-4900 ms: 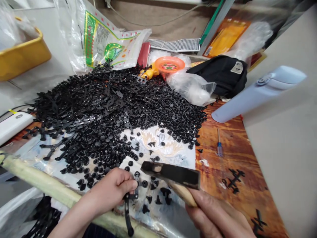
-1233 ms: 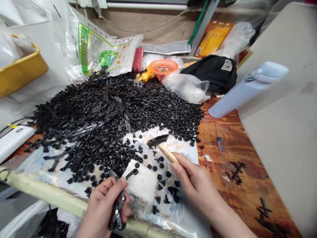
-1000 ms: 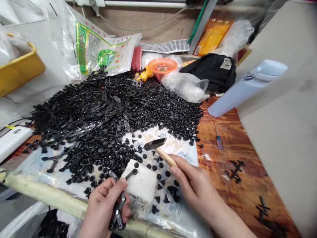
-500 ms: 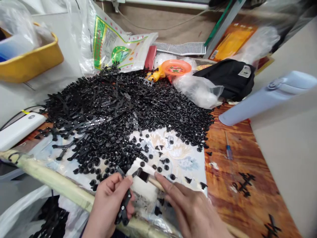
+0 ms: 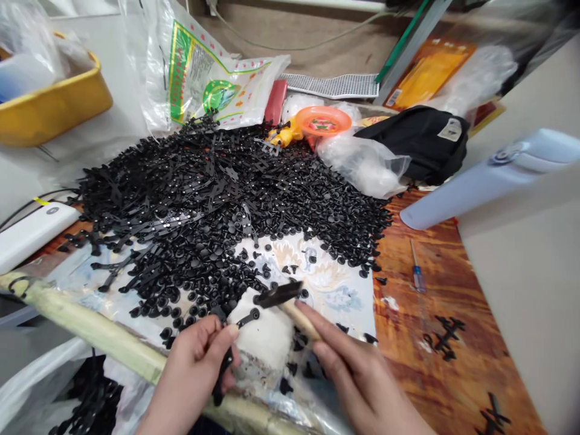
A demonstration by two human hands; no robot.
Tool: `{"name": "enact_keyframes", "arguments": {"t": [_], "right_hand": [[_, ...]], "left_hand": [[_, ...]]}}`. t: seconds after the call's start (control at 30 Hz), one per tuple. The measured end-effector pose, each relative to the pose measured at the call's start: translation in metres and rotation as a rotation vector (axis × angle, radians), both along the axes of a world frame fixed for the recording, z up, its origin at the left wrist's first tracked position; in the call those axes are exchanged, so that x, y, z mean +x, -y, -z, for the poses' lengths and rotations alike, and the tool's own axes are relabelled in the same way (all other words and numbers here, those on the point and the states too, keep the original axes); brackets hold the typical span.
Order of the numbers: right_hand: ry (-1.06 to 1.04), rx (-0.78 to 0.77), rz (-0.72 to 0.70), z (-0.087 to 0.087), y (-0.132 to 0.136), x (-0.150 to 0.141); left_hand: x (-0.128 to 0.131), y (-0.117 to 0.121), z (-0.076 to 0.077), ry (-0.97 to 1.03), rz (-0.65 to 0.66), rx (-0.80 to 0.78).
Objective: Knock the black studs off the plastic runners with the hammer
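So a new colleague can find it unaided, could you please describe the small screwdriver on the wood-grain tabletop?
Find the heap of black rivets and strips, then look right to the orange wood-grain tabletop. Just below the pale blue bottle lies a slim screwdriver. Its blue handle and thin metal shaft set it apart from the black pieces nearby.

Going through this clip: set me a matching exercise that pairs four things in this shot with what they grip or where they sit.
Things:
1 left hand
2 right hand
3 small blue-handled screwdriver
4 yellow plastic tub

Places or states:
A gripping a wooden-handled hammer
B lying on an orange-brown wood-grain tabletop
C holding a black plastic strip
D at the view's top left corner

Pairs: 1-C; 2-A; 3-B; 4-D
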State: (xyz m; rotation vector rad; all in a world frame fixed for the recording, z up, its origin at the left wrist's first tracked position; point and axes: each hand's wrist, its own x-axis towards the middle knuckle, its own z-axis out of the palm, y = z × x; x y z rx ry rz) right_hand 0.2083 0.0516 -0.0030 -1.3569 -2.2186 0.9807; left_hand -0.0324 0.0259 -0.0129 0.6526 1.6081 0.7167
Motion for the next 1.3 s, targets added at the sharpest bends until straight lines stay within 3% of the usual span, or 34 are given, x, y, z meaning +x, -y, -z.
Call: {"name": "enact_keyframes", "arguments": {"t": [0.07, 0.2, 0.33, 0.43, 0.57, 0.77, 1.07, 1.3], "right_hand": [[0.0, 0.004, 0.096, -0.001, -0.004, 0.007], [0.202, 0.014, 0.233, 0.004, -0.009, 0.014], [0.253, -0.072, 0.266, 0.016, -0.014, 0.018], [0.226, -0.151, 0.281, 0.024, -0.017, 0.021], [0.177, -0.196, 0.342, 0.028, -0.02, 0.019], [0.155, -0.249, 0.369, 0.022, -0.02, 0.015], [0.142, -0.113, 0.362, 0.019, -0.019, 0.015], [0.142, -0.113, 0.36, 0.02, -0.019, 0.014]], "left_hand": [[-0.006, -0.001, -0.002, -0.056, 0.108, 0.008], [-0.012, -0.014, -0.011, -0.066, 0.264, -0.045], [-0.014, -0.033, -0.019, -0.075, 0.485, 0.022], [-0.017, -0.045, -0.02, -0.078, 0.569, 0.026], [-0.021, -0.053, -0.018, -0.046, 0.573, -0.025], [-0.026, -0.053, -0.009, 0.021, 0.551, -0.083], [-0.023, -0.054, -0.015, 0.005, 0.547, -0.105], [-0.021, -0.054, -0.016, -0.057, 0.613, -0.107]]}}
